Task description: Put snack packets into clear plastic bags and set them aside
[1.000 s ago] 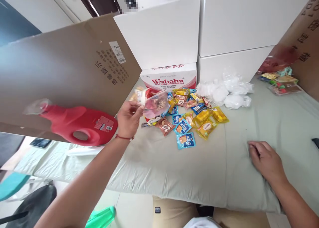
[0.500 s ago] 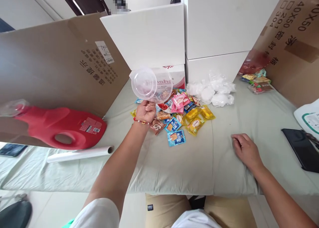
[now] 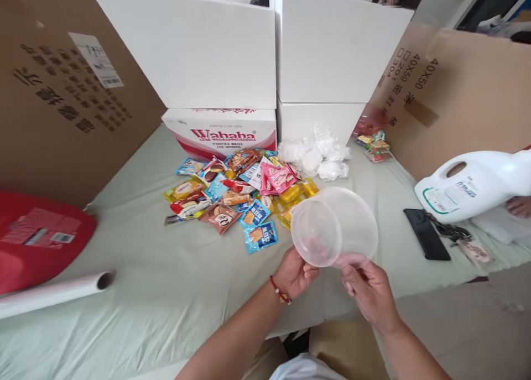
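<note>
A clear, round plastic bowl [image 3: 357,217] is held up over the front of the table, tilted so that its smaller round base [image 3: 317,233] faces left. My left hand [image 3: 296,274], with a red beaded bracelet at the wrist, grips it low on the base side. My right hand [image 3: 369,291] pinches the wide rim between thumb and fingers. Beyond my left hand lies a heap of wrapped snacks. Blue packets [image 3: 260,236], a brown packet [image 3: 221,217], pink packets [image 3: 279,179] and yellow packets [image 3: 294,197] show in it. The bowl partly covers the yellow ones.
Crumpled clear plastic [image 3: 315,156] sits behind the snacks, before white boxes [image 3: 323,48] and a Wahaha carton [image 3: 219,134]. Cardboard [image 3: 464,92] flanks both sides. A white jug [image 3: 464,183] and black phone [image 3: 426,233] lie right; a red jug [image 3: 41,241] and white roll [image 3: 58,291] left.
My left hand has brought the bowl from above the snacks toward me and to the right. My right hand has left the tabletop and taken hold of the rim. The view has turned right.
</note>
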A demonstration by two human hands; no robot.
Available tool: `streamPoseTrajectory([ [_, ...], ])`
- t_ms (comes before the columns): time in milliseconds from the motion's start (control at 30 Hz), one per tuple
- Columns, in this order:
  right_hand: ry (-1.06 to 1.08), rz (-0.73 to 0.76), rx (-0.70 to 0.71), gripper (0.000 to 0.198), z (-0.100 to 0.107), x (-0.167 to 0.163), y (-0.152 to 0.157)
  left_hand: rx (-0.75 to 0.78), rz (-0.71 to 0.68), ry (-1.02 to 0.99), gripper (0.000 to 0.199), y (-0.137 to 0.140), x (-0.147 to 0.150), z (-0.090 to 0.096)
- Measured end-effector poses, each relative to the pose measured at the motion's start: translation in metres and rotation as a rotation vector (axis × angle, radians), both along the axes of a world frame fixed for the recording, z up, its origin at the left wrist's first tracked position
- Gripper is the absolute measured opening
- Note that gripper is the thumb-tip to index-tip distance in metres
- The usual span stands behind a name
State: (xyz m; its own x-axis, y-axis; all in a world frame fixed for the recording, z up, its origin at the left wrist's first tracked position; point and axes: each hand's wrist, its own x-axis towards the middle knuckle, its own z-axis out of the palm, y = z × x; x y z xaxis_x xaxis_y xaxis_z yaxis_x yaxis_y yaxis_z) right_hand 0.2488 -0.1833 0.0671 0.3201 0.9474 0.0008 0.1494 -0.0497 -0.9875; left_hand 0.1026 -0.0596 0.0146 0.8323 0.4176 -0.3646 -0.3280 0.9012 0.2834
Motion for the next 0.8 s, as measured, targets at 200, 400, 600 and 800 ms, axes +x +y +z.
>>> streamPoseTrajectory([
  [200,-0.822,-0.527,0.059,0.035,0.025,0.073,0.01,0.298,-0.173,-0.022,0.042,0.03,-0.019,-0.008],
  [400,-1.324,-0.64,0.053,0.041,0.074,0.224,0.178,0.312,-0.095,-0.003,0.038,0.037,-0.029,-0.011],
  [600,-1.362,-0.452,-0.199,0.101,0.127,0.311,0.343,0.301,-0.081,0.029,0.039,0.032,-0.018,-0.007],
  [800,-1.01,-0.379,-0.09,0.051,0.053,0.281,0.286,0.278,0.08,0.053,0.075,0.034,-0.028,-0.005],
])
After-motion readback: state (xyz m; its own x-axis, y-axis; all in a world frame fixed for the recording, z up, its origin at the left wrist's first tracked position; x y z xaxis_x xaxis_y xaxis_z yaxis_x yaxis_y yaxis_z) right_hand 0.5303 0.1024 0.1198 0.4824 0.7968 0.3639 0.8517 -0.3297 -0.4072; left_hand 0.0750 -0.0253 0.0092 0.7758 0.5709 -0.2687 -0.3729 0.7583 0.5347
